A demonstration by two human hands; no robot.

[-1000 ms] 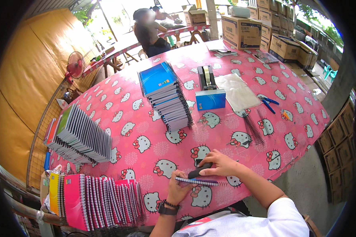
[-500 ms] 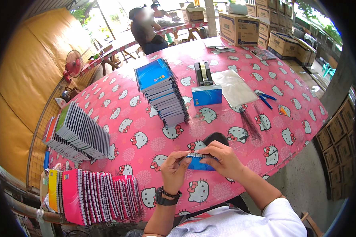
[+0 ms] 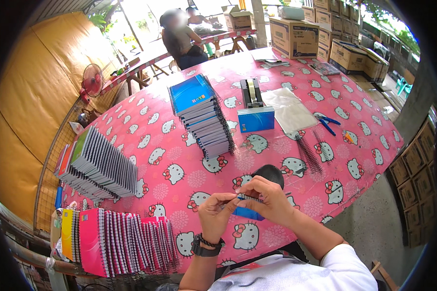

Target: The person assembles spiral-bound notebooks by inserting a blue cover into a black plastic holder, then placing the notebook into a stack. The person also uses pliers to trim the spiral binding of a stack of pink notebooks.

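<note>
A small blue spiral notebook (image 3: 249, 214) is between my hands, low over the near part of the table, its coiled edge turned up and away from me. My right hand (image 3: 268, 199) is closed on it, thumb over the cover and fingers along the coil. At the left end of the coil, my left hand (image 3: 216, 212) pinches with thumb and fingertips; the exact spot between them is hidden. Just beyond my hands lies a dark rounded object (image 3: 271, 173), partly covered by my right hand. Another small blue notebook (image 3: 256, 120) stands before a black tape dispenser (image 3: 251, 93).
Blue notebooks (image 3: 194, 94) are stacked mid-table; green-topped (image 3: 85, 145) and pink notebooks (image 3: 92, 237) stand left. Loose black coils (image 3: 310, 154), blue-handled pliers (image 3: 329, 125) and a pale sheet (image 3: 289, 109) lie right. Cartons (image 3: 294, 39) stand behind; two people (image 3: 184, 41) are at a far table.
My left fingers have closed into a pinch nearer my right hand, at the coil's left end. The notebook has tilted, its right end lower. The nearer person across the room has shifted posture.
</note>
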